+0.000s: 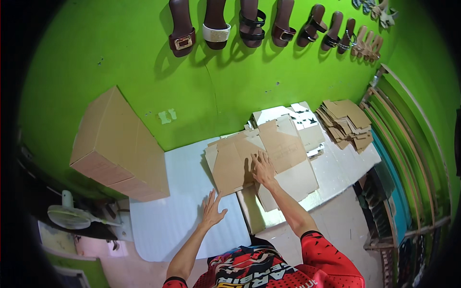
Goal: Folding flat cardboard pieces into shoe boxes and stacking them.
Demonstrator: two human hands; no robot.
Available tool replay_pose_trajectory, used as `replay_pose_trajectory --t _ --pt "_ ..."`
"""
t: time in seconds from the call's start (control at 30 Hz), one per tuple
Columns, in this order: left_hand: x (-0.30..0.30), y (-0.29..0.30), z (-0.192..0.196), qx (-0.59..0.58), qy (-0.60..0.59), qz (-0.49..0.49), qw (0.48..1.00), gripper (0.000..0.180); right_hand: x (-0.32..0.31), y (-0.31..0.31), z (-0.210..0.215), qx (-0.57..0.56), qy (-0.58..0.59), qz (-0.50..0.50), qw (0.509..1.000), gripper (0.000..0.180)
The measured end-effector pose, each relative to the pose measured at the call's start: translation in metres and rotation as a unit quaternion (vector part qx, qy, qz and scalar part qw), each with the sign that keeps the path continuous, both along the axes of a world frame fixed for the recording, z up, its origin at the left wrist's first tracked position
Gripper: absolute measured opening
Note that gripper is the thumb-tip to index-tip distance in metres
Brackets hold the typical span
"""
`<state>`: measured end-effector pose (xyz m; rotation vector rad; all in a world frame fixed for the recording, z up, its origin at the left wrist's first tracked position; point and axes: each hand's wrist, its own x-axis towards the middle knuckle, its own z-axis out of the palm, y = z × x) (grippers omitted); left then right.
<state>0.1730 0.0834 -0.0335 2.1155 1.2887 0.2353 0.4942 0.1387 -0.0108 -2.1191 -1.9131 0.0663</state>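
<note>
You face a bright green wall (144, 62) hung with a row of sandals (216, 26). A white table (182, 211) runs below it, a large closed cardboard box (117, 144) to your left, a small fan (72, 216) beside it. Light is even.

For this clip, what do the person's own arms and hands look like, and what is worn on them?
Both forearms are bare, coming up from the lower edge. The left hand and right hand are bare too: no gloves, and no rings, watch or bracelet that I can make out. Short sleeves of a red shirt with black and white patterning end in dark cuffs above the elbows. No cables or markings show.
</note>
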Motion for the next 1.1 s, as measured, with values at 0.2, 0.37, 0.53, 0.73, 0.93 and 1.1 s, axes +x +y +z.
replay_pose_trajectory --t 0.2,0.37,0.53,0.73,0.93,1.1 --pt "-0.008 0.01 0.004 -0.04 0.041 0.027 0.998 0.1 0.012 0.054 -0.004 0.015 -0.021 0.01 1.0 0.091" --pt "-0.015 0.015 0.002 -0.055 0.043 0.056 0.996 0.099 0.014 0.071 -0.013 0.04 -0.043 0.01 0.998 0.087" --pt "-0.021 0.015 -0.003 -0.052 0.049 0.066 0.995 0.098 0.013 0.066 -0.005 0.091 -0.019 0.007 0.996 0.079" --pt "-0.033 0.036 0.013 0.02 -0.047 0.18 0.982 0.071 -0.004 0.036 0.028 0.149 0.013 0.06 0.987 0.039" --pt "-0.076 0.058 0.033 -0.023 -0.143 0.262 0.954 0.071 -0.054 -0.001 0.082 0.219 0.075 0.12 0.966 0.024" --pt "-0.101 0.055 0.066 -0.154 -0.347 0.39 0.839 0.113 -0.087 -0.029 0.113 0.263 0.244 0.166 0.919 0.033"
